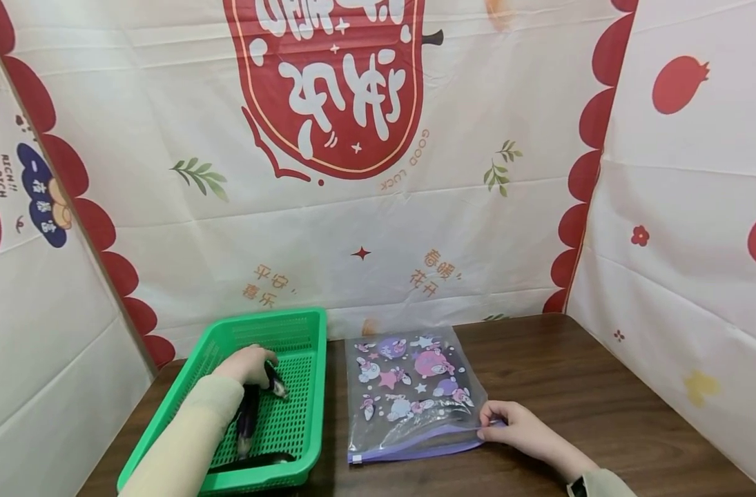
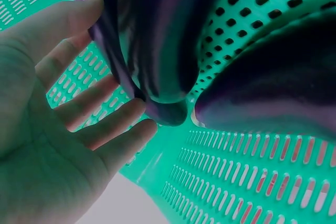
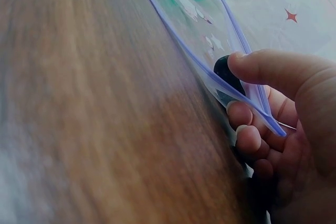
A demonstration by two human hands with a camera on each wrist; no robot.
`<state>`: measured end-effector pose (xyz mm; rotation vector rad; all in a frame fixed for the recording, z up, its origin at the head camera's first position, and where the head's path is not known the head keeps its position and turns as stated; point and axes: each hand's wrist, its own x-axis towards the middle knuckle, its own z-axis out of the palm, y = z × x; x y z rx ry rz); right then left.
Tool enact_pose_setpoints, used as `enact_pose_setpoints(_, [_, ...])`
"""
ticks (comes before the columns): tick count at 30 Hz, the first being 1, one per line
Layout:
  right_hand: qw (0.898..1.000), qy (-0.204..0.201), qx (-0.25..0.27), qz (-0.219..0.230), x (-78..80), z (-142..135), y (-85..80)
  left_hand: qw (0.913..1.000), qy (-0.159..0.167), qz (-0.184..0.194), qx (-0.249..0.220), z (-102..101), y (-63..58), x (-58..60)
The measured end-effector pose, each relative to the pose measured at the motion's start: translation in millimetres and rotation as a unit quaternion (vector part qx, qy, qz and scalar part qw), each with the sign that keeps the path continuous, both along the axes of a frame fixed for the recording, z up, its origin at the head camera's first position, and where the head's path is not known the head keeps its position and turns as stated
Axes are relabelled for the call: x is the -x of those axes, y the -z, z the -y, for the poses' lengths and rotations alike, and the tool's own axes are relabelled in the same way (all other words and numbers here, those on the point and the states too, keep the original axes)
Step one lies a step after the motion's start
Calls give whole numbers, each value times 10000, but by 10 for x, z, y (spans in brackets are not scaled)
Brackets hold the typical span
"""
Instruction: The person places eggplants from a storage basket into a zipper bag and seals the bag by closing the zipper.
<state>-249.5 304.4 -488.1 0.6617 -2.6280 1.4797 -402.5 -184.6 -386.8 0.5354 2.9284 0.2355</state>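
A: How far along is the work at the wooden table?

B: Early, by the look of it. At least three eggplants lie in the green basket, which stands at 9 o'clock from the clear printed bag. One of them lies along the basket's 6 o'clock end. The bag is flat on the wood, its purple zip strip turned toward 6 o'clock and its mouth parted.

A: And what remains undone?

B: In these views no eggplant is lifted clear of the basket, and the bag is unsealed, with the slider at its 7 o'clock corner. A dark rounded shape shows beside the thumb of the right hand; whether it lies inside the bag or behind it, I cannot tell.

A: How is the left hand placed?

B: Down inside the basket, a pale sleeve slanting in from about 7 o'clock. The left wrist view has its thumb and fingers spread wide and nearly straight, touching an eggplant with no firm grip evident.

A: The right?

B: Forearm in from 4 o'clock, it pinches the bag's 4 o'clock corner, thumb uppermost and fingertips beneath, the strip's two edges parted just beyond.
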Motion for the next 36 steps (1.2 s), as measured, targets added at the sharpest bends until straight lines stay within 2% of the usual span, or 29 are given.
enact_pose_setpoints(13, [9998, 133, -118, -120, -80, -146, -27, 9995, -157, -41, 285, -237, -28, 79])
enact_pose_setpoints(19, [9997, 247, -9, 83, -149, -241, 5, 9986, -52, -121, 510, -364, -70, 107])
enact_pose_setpoints(22, [9997, 185, 60, 169, -172, -265, 32, 9977, -18, -137, 669, -401, -48, 105])
enact_pose_setpoints(28, [9999, 9, 46, 146, -121, -217, 30, 9952, 21, -269, 946, -343, 53, 52])
enact_pose_setpoints(33, [9999, -106, -39, -3, -20, -117, -8, 9931, -107, -435, 1081, -222, 68, 10])
enact_pose_setpoints(36, [9998, -162, -37, 60, 17, -75, -16, 9918, -169, -473, 1179, -181, 71, -7])
